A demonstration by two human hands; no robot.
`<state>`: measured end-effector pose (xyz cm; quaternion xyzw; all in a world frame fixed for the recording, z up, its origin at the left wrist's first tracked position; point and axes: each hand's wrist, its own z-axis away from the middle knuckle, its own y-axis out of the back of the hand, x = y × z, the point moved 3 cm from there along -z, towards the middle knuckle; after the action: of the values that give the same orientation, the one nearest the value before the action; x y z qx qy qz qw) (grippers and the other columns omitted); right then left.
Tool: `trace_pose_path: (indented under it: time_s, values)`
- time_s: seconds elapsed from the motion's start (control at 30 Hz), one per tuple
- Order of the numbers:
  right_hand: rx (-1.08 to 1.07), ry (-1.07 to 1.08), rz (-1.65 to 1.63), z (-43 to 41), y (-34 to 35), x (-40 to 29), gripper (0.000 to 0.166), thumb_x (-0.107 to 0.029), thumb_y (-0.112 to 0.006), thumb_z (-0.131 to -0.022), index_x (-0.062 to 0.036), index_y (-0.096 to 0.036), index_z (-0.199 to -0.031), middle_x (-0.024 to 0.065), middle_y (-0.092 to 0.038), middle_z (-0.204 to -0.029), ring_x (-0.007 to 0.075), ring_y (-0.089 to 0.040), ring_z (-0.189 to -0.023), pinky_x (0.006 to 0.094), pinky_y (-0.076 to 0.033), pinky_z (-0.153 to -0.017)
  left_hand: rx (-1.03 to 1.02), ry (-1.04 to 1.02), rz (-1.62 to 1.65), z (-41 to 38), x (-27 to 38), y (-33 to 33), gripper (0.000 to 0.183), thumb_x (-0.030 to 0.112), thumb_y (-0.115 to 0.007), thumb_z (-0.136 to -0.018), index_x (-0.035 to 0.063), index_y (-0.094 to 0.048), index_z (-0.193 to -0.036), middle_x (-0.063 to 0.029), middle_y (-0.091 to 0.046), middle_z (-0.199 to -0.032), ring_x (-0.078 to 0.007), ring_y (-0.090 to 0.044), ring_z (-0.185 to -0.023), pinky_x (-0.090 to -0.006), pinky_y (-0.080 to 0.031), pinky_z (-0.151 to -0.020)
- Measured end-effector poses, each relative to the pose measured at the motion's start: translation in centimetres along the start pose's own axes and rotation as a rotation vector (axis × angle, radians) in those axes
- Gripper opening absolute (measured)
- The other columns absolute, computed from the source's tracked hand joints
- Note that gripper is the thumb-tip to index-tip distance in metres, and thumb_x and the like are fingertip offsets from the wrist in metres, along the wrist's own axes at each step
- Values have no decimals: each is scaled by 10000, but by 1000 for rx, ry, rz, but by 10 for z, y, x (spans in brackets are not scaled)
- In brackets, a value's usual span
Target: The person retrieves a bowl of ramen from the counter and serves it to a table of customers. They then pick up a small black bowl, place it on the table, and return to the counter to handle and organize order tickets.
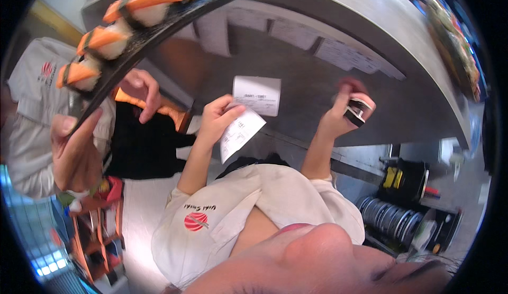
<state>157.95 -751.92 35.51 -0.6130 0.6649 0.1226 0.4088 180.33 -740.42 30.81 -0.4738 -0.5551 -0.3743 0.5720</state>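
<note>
My left hand [216, 119] pinches a white printed paper slip [242, 133] between thumb and fingers. Just beyond the fingertips is a second printed slip [257, 95] in front of the dark steel counter face; whether my fingers hold it too, I cannot tell. My right hand [345, 113], blurred by motion, is closed around a small black-and-silver object [356, 111], too blurred to name. It is raised near the counter face, apart from the slips. Both forearms reach out from my cream uniform jacket [254, 191].
Another person's hand [75, 147] holds a black slate tray [158, 36] of crab-stick nigiri [143, 8] at upper left. Paper slips [345, 54] hang below the steel counter's edge [397, 12]. Stacked dishes [391, 218] stand at right; an orange shelf unit [97, 238] is lower left.
</note>
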Motion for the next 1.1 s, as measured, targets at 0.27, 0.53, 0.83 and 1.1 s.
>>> trace_pose_path:
  time_s: [0.27, 0.53, 0.83, 1.1]
  values:
    - [-927, -629, -366, 48, -48, -10, 280, -6, -730, -681, -77, -466, -742, -43, -454, -682, 23, -405, -597, 169, -320, -528, 270, -126, -227, 57, 13, -28, 146, 84, -597, -814, -6, -594, -930, -16, -611, -766, -45, -554, -682, -185, -417, -583]
    - [-1245, -832, -692, 75, -71, -16, 264, 49, -672, -697, -72, -455, -784, -26, -430, -706, 43, -413, -626, 171, -324, -565, 1111, -342, 179, 176, -19, -92, 422, 29, -479, -869, 40, -345, -1268, -86, -572, -997, -121, -555, -903, -252, -443, -790]
    - [-2315, -875, -969, 96, -39, -62, 162, 20, -661, -715, -38, -552, -822, -13, -514, -752, 50, -454, -660, 184, -369, -589, 1679, 108, -330, 228, -10, -238, 270, -36, -432, -814, 40, -592, -1018, -36, -584, -943, -126, -550, -905, -247, -422, -811]
    - [-2939, -651, -1173, 254, 51, -210, 154, -19, -662, -739, -22, -589, -875, -31, -541, -752, 44, -483, -694, 199, -391, -616, 2505, -239, -101, 381, -34, -275, 403, -49, -510, -777, 15, -517, -1175, -66, -551, -1102, -141, -536, -969, -253, -428, -822]
